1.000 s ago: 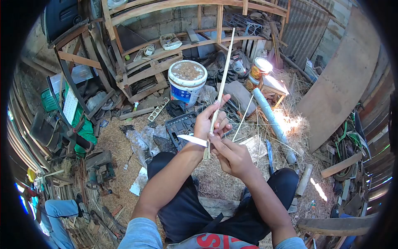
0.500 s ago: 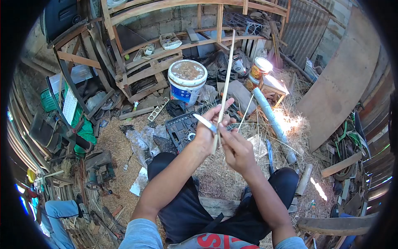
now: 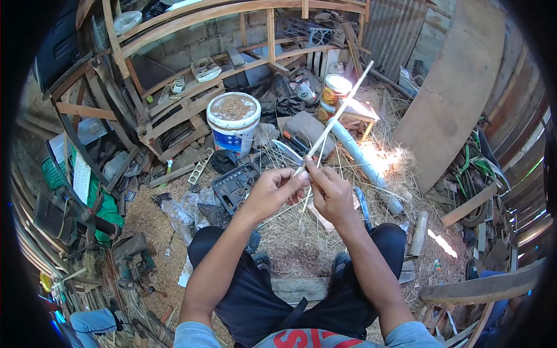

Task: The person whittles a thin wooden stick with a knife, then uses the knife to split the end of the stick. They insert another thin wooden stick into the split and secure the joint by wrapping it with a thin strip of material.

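My left hand (image 3: 275,194) is closed, its thumb and fingers pinching the lower end of a long pale bamboo strip (image 3: 350,97). The strip slants up and to the right, past my right hand. Touching it close beside the left, my right hand (image 3: 332,194) is closed too. A knife's bright blade (image 3: 288,152) juts up and left from the right fingers; its handle is hidden in the grip. Below the fingers hangs a thinner sliver (image 3: 306,204). Exactly where the blade meets the strip cannot be made out.
A white-and-blue bucket (image 3: 233,124) stands ahead, left of a grey pipe (image 3: 365,165) lying on straw. An open tool case (image 3: 235,187) rests on the shavings-covered floor. Stacked cans (image 3: 335,90) and a small wooden stool (image 3: 360,119) sit farther back. A large board (image 3: 449,95) leans right.
Both hands have come lower and closer together. The strip has swung from nearly upright to a rightward slant, and the blade now points out beyond the left hand rather than across it.
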Demonstrator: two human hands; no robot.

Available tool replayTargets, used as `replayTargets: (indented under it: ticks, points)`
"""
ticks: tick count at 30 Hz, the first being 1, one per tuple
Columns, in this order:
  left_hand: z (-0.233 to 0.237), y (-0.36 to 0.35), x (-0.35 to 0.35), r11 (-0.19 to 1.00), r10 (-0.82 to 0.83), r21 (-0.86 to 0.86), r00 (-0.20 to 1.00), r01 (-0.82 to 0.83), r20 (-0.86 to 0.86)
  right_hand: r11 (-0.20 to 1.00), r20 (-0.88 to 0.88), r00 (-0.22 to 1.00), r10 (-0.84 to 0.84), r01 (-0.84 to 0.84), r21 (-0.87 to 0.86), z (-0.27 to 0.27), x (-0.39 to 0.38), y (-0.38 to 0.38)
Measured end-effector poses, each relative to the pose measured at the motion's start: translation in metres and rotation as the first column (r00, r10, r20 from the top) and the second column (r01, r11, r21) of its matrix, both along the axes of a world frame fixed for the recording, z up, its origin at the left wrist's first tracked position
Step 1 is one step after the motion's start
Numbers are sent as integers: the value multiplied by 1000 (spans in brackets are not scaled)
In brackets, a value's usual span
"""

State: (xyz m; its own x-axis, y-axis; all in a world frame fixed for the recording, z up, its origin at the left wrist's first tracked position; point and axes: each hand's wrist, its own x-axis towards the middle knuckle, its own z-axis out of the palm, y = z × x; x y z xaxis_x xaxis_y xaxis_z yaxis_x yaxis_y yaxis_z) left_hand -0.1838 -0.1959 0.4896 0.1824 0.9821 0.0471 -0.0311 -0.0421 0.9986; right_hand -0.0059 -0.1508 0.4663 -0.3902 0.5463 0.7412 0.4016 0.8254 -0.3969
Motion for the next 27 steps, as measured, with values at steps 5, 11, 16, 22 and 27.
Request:
replayTargets:
  ticks: [5, 11, 16, 22, 27]
  points:
    - [0, -1, 1, 994, -26, -98, 990, 40, 138, 998, 49, 999, 0, -3, 56, -4, 4, 6]
    - [-6, -3, 12, 995, 101, -18, 993, -102, -56, 996, 83, 994, -74, 71, 45, -6, 5, 8]
    - [-16, -10, 17, 993, 120, -14, 992, -121, -41, 983, -24, 988, -152, 153, 101, -8, 18, 35]
    - [-19, -12, 14, 995, 94, -32, 994, -96, -57, 972, -7, 972, -234, 233, -6, -6, 36, 54]
    - [-19, -13, 12, 995, 99, -27, 995, -100, -20, 967, -26, 967, -253, 254, 16, -1, 35, 66]
